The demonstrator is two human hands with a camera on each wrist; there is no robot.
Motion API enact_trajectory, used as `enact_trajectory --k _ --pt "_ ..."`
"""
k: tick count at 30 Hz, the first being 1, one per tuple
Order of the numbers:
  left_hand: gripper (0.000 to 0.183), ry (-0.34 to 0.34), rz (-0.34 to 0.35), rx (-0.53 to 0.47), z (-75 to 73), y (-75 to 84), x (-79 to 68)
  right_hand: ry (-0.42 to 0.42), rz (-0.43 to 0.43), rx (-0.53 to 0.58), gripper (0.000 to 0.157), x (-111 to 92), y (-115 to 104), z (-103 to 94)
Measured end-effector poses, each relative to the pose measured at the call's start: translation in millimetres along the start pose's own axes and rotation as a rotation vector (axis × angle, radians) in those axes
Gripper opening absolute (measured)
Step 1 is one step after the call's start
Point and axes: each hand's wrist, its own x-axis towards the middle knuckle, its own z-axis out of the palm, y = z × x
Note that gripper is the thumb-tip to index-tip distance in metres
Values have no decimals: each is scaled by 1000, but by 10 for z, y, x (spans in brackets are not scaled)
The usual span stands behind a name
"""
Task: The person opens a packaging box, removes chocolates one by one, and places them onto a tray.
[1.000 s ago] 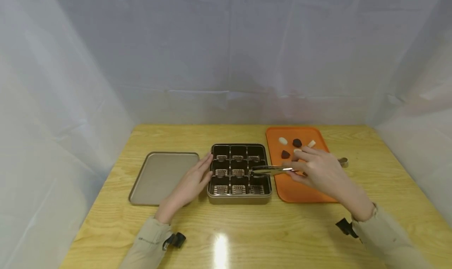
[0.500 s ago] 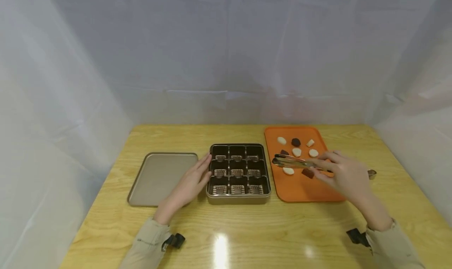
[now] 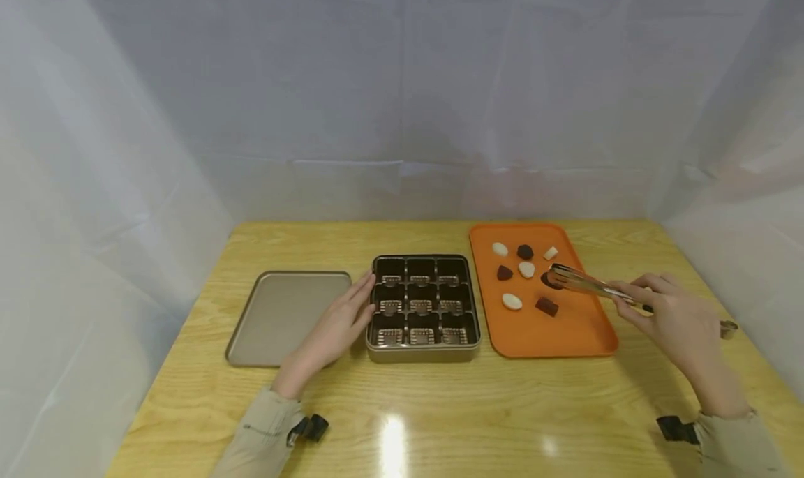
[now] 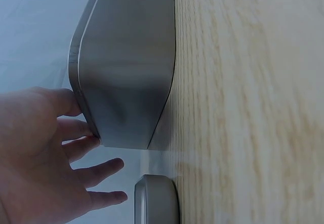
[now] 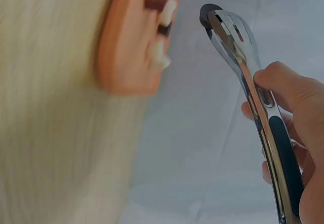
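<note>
My right hand grips metal tongs with dark handle insets, its thumb along the upper arm. The tongs' slotted tips hover over the right part of an orange tray. A dark round shape shows at the tips; I cannot tell whether it is a held piece. On the tray lie several chocolate-like pieces, among them a dark brown block and a white oval. My left hand has its fingers extended, fingertips at the left rim of a metal divided pan with a three-by-three grid.
A flat, shallow metal tray lies left of the pan, partly behind my left forearm. Everything stands on a light wooden table. White sheeting hangs along the back and both sides.
My right hand and the tongs have moved right, from over the pan's right column to the tray's right part. My left hand stays at the pan.
</note>
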Motion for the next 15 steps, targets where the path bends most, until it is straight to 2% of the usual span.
enact_trajectory --k 5,11,13,15 --pt "58 1 -4 0 -5 0 -6 -51 20 -13 80 -147 130 32" --pt "58 1 -4 13 6 -7 -3 -170 80 16 88 -288 230 35" --pt "58 -1 -6 10 7 -7 -2 -222 107 31 86 -326 255 16" --pt "58 -4 -10 5 3 -4 0 -265 125 44 74 -359 276 -3"
